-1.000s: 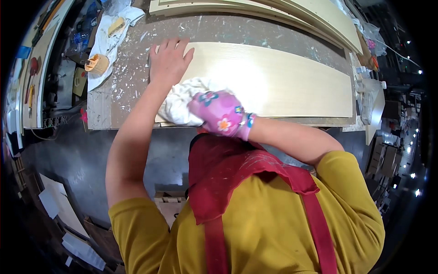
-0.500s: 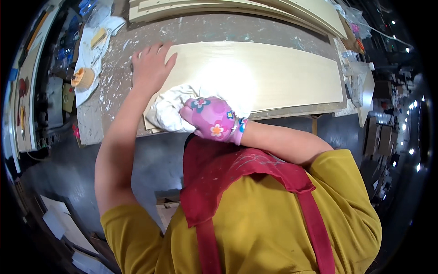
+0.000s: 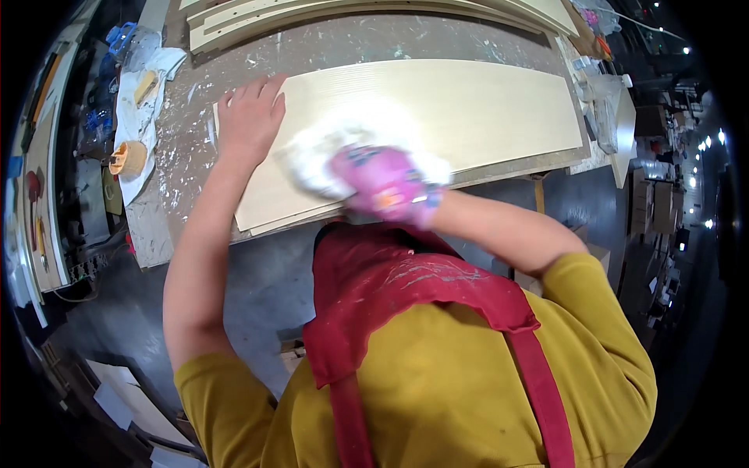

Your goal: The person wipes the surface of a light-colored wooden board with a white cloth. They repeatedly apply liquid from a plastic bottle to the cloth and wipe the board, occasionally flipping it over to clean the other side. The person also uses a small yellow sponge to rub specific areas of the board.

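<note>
Over by the left edge of the workbench (image 3: 312, 45), I can see a crumpled white cloth (image 3: 134, 117) spread lengthwise, with a small pale block (image 3: 144, 87) on its far part and a round tan tub (image 3: 129, 158) nearer the front. Next comes the left hand (image 3: 250, 126), bare and open, laid palm-down on the left end of a long, pale board (image 3: 491, 109). That board lies flat along the near edge of the workbench, its far side gently curved. Behind it, a stack of pale boards (image 3: 265, 20) runs along the far edge. Left of the board's middle, towards its near side, sits a bunched white rag (image 3: 312, 164), blurred. The right hand (image 3: 384, 183), in a pink flowered glove, is on the rag; its fingers are too smeared for me to tell whether they grip it or press it flat. At the right edge of the workbench lies a clear plastic bottle (image 3: 605, 109).
</note>
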A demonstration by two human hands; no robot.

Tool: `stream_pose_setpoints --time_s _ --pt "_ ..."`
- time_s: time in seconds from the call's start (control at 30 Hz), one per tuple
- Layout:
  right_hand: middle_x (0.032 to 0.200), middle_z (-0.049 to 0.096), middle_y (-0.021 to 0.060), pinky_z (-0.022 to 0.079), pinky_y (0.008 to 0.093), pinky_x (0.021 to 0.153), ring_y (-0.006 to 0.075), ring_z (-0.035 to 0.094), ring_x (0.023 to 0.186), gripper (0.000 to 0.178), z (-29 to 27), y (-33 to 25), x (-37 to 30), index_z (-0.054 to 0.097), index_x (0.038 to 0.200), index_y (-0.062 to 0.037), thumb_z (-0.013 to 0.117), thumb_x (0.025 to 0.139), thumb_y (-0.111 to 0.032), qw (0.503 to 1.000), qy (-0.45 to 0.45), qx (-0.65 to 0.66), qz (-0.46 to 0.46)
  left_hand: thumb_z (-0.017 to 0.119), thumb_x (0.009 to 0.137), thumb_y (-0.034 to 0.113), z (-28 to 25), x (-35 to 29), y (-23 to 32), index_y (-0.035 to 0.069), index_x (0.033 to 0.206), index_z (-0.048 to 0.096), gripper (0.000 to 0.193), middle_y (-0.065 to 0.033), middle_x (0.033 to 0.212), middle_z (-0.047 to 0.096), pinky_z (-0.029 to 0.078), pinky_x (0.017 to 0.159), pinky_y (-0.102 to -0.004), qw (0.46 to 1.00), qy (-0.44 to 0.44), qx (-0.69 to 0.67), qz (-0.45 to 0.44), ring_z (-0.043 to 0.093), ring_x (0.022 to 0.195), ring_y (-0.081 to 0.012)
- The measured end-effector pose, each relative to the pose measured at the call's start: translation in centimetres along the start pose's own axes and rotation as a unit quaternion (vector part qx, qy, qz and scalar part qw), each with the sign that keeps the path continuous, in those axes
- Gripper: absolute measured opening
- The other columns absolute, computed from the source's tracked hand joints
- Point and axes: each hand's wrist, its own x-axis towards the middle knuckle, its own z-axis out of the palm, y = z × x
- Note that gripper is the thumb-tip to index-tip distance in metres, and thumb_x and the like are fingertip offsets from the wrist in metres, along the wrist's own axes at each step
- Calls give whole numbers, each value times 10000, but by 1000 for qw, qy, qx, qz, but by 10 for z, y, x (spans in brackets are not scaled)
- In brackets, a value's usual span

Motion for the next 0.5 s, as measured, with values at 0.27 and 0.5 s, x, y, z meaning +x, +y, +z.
stream_pose_setpoints --time_s 0.27,0.5 --pt "1048 642 153 514 451 867 367 639 985 365 -35 39 -52 581 1062 -72 700 729 -164 998 -55 -5 -25 475 960 314 0 -5 -5 213 1306 553 368 -58 1208 614 347 1035 -491 999 26 -20 12 566 1138 -231" --pt "853 612 149 529 471 704 350 648 820 177 17 -19 7 523 913 -73 596 754 -101 978 1 27 -209 504 945 299 -2 -2 1 208 1272 570 345 -54 1147 627 360 1018 -474 999 42 -14 12 576 1117 -227"
